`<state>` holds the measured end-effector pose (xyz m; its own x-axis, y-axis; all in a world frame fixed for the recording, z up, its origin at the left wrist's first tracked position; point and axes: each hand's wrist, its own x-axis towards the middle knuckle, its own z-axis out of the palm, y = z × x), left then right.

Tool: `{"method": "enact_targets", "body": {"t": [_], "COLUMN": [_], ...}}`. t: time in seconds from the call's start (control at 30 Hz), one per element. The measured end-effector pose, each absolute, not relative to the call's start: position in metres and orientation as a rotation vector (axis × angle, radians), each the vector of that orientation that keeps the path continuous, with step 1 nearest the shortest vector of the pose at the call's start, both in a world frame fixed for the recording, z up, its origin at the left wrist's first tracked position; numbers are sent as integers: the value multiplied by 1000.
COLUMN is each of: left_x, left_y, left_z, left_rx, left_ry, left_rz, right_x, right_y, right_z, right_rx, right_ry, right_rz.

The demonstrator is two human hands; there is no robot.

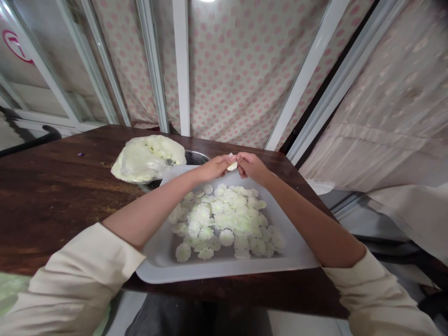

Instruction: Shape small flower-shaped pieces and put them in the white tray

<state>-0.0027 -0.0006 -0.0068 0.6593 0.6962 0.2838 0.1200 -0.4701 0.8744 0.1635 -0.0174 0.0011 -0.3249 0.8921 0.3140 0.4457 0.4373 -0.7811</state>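
My left hand (217, 167) and my right hand (249, 164) meet over the far rim of a translucent white plastic tray (227, 269). Between their fingertips they pinch a small pale flower-shaped piece (231, 165) with a scalloped edge. Inside the tray, below my forearms, lies a loose heap of similar white and light-green flower-shaped pieces (227, 237). What the pieces are made of I cannot tell. The curled fingers of both hands are partly hidden behind the thumbs.
A bulging plastic bag (149, 158) of pale green-white material sits left of the tray's far end, by a dark round container (196, 157). Everything rests on a dark wooden table (63, 200). Behind it stand white-framed panels with a dotted curtain (245, 74).
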Motion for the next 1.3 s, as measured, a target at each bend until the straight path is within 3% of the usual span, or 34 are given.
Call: {"method": "enact_targets", "body": {"t": [0.23, 0.4, 0.63, 0.97, 1.3], "left_x": [-3, -3, -5, -5, 0], "left_y": [2, 1, 5, -3, 5], "left_z": [-6, -4, -8, -3, -13], "left_rx": [1901, 1921, 2027, 2044, 1977], "left_ry": [702, 721, 718, 708, 721], "left_rz": [811, 817, 776, 741, 766], "right_x": [168, 166, 165, 165, 167], "right_y": [-21, -24, -24, -25, -12], "right_z": [11, 13, 6, 8, 0], "right_rx": [-1366, -1279, -1119, -911, -1033], "right_ry": [-1963, -1953, -2149, -2031, -1853], "right_rz": [690, 846, 665, 945, 947]}}
